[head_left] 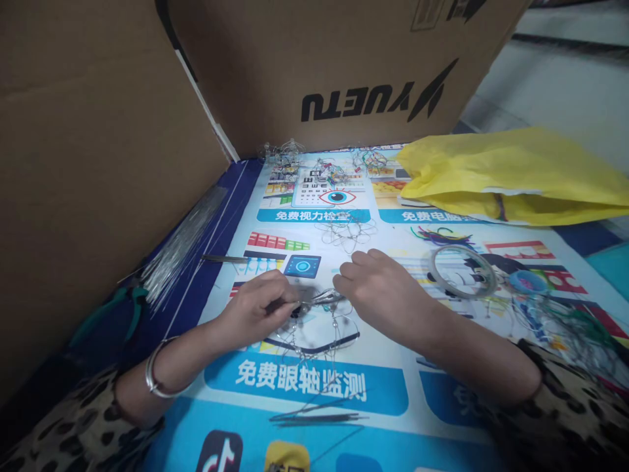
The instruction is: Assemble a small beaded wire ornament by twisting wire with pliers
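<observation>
One yellow bag (521, 167), contents hidden, lies beyond hands (259, 305) (381, 295) holding wire (324, 298).

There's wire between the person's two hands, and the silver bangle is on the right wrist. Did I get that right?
Not quite: the head view shows the bangle on the left wrist, not the right. The wire is indeed between the left hand and the right hand.

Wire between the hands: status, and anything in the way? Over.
Left hand pinching silver wire; right hand curled farther along, grip hidden. Wire spans gap, beaded wirework just below. Tape roll off right, not between hands.
</observation>
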A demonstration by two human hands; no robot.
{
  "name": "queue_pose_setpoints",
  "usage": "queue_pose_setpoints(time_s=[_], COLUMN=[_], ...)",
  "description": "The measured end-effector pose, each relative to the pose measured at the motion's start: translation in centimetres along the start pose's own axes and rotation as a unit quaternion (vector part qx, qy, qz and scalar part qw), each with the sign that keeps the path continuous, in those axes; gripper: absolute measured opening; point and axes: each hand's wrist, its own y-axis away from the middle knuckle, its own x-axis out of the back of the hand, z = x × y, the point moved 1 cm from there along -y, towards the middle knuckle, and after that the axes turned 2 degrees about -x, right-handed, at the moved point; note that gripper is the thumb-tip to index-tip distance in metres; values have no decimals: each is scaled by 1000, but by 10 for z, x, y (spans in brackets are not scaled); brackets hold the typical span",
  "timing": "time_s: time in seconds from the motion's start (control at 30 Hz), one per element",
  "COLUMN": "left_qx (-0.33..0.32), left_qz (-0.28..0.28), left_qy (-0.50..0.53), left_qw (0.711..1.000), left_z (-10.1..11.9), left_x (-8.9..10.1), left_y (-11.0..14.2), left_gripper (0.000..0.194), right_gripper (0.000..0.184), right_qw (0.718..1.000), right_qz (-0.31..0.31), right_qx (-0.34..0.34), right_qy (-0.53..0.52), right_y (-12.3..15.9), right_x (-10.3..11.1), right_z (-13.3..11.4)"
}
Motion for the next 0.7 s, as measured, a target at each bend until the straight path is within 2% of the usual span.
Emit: queue_pose_setpoints(time_s=[0.13,0.37,0.53,0.7], left_qx=[2,-38,-44,-56], left_qz=[2,4,-11,-12], left_qy=[-1,-5,-8,-24], left_qw=[1000,999,999,998], left_z=[0,3,1,2], left_x=[-1,-2,-2,-1], left_y=[1,0,1,1], left_gripper=[9,10,10,9], right_gripper=[14,11,11,14], right_qw=[1000,1000,999,998], right_qz=[-4,6,18,6], right_qx=[6,20,-24,-50], right_qy=[-5,7,38,37], right_y=[-1,-4,1,13], right_x=[2,1,0,9], right_z=[-3,-3,8,13])
